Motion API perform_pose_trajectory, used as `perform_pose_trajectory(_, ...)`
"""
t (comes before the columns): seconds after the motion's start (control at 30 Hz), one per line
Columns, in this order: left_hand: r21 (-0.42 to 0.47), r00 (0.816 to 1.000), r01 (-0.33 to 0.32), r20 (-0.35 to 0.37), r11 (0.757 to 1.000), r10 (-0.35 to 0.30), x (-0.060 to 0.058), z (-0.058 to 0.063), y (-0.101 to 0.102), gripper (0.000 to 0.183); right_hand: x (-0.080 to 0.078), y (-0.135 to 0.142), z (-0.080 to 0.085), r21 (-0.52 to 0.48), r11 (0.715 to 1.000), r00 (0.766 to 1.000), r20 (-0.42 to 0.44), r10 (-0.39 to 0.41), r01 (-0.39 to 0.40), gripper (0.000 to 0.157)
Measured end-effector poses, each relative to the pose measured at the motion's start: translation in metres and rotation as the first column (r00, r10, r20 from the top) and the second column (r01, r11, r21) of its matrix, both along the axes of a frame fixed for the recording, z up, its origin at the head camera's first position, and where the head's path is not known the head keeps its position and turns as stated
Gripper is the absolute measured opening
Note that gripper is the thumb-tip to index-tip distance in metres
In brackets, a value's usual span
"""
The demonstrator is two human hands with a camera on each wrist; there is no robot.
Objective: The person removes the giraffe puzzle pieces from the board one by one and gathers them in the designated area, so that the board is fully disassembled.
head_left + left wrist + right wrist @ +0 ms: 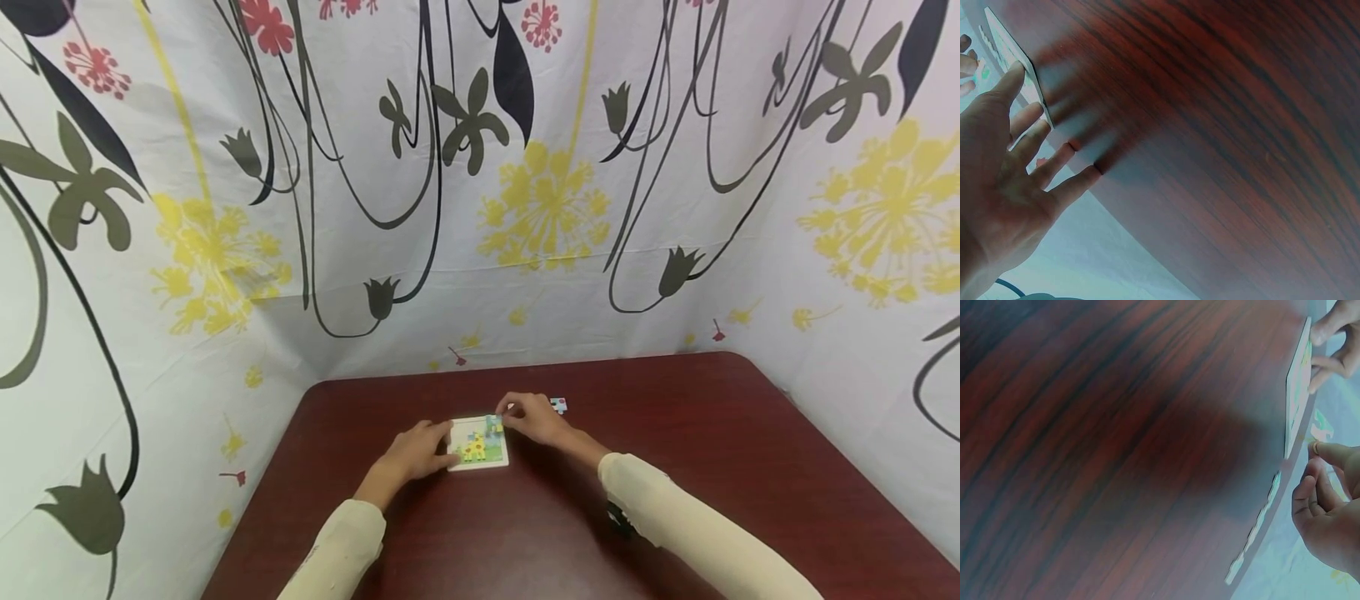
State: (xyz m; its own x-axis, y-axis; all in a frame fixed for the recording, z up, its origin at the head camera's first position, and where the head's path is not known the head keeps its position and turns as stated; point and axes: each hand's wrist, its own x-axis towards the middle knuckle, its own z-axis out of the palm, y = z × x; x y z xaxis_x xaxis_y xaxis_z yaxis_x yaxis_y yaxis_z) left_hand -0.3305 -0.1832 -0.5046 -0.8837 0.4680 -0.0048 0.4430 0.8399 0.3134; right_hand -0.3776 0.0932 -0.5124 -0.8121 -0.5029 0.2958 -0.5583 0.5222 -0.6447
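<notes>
A square puzzle board (478, 467) with a pale frame lies flat on the table, showing a yellow giraffe on green. At its left edge is my left hand (417, 451), thumb by the lower corner and fingertips by the upper one. The left wrist view shows this hand (1013, 187) with fairly straight fingers, its thumb on the board (1019, 47). Over the board's upper right corner, my right hand (534, 417) pinches a small puzzle piece (1320, 427) between thumb and fingers. Blue picture pieces (492, 425) show just beside these fingertips.
Loose puzzle pieces (558, 405) lie on the table behind the right hand; in the right wrist view they form a thin row (1254, 528) past the board. The dark red wooden table (675, 442) meets a flower-print cloth (450, 317) at its back and sides.
</notes>
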Motion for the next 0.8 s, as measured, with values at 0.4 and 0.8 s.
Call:
perform_pose_trajectory(0.4, 0.010, 1.000, 0.004, -0.006, 1.000, -0.004, 0.002, 0.001, -0.001, 0.034, -0.005, 0.030, -0.001, 0.063, 0.997, 0.999, -0.014, -0.052, 0.053, 0.011)
perform_pose_trajectory(0.8, 0.009, 1.000, -0.002, 0.000, 1.000, 0.002, 0.002, 0.000, -0.001, 0.036, -0.004, 0.036, -0.011, 0.114, 0.987, 0.993, 0.018, -0.113, 0.110, 0.012)
